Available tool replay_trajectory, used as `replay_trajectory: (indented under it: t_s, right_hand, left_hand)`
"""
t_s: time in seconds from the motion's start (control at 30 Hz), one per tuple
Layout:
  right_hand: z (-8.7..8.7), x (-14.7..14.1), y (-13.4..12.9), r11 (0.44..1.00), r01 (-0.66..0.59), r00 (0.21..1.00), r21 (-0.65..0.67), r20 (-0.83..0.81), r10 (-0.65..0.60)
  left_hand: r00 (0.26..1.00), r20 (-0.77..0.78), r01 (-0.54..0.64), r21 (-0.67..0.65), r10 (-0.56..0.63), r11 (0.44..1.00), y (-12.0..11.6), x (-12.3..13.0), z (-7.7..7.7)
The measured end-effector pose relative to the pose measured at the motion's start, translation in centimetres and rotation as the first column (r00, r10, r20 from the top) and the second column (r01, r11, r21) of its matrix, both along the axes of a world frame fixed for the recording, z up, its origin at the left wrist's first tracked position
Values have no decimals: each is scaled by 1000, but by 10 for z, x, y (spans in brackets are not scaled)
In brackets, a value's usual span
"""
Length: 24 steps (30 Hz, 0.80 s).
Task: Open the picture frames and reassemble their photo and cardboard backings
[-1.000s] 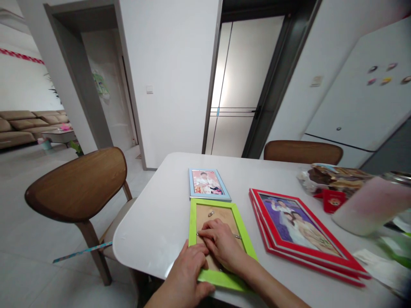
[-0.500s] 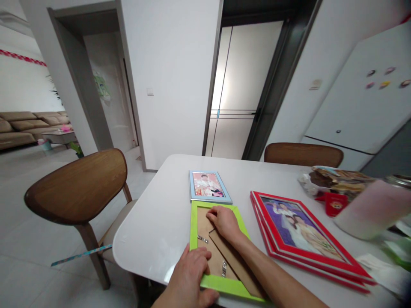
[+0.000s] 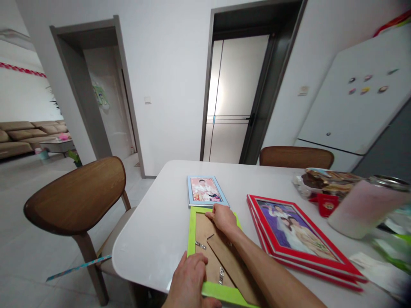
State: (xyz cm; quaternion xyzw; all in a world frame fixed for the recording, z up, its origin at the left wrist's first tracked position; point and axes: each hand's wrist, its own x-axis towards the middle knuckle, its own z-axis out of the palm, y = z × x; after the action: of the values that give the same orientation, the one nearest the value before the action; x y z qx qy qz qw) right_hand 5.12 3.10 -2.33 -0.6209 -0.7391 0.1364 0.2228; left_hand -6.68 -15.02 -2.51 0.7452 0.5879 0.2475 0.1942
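Note:
A lime-green picture frame (image 3: 192, 229) lies face down at the table's near edge. Its brown backing board (image 3: 208, 267) carries small metal hangers and a folded stand strip. My left hand (image 3: 189, 278) grips the frame's near left corner, fingers over the border and thumb along the near edge. At the far end of the backing, my right hand (image 3: 221, 220) is closed, with its fingertips pressed to the board by the green border. Whatever is under those fingertips is too small to make out. My right forearm covers much of the frame's right side.
A light-blue framed photo (image 3: 205, 190) lies just beyond the green frame. To the right are stacked red framed photos (image 3: 295, 233), a pinkish jar (image 3: 359, 209), a red packet (image 3: 327, 204) and snack bags (image 3: 334, 182). Wooden chairs (image 3: 80, 192) stand around the white table (image 3: 147, 226).
My right hand has shifted a little toward the far border of the green frame. My left hand keeps its hold on the corner. The whole view has tilted slightly.

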Motion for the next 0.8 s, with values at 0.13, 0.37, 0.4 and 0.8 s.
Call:
replay_trajectory:
  t_s: [0.13, 0.37, 0.4, 0.8]
  right_hand:
    - [11, 6, -16, 998, -45, 988, 40, -147, 50]
    - [24, 68, -56, 998, 23, 877, 66, -480, 11]
    - [22, 75, -65, 997, 70, 823, 27, -567, -42]
    - [21, 51, -124, 914, -307, -146, -264, -936, -320]
  left_hand:
    - [1000, -7, 10, 17, -10, 1000, -1, -2, -8]
    - [993, 96, 53, 142, -67, 988, -9, -12, -3]
    - [988, 145, 37, 164, -61, 986, -10, -13, 0]
    - [107, 989, -57, -95, 100, 994, 5, 74, 42]
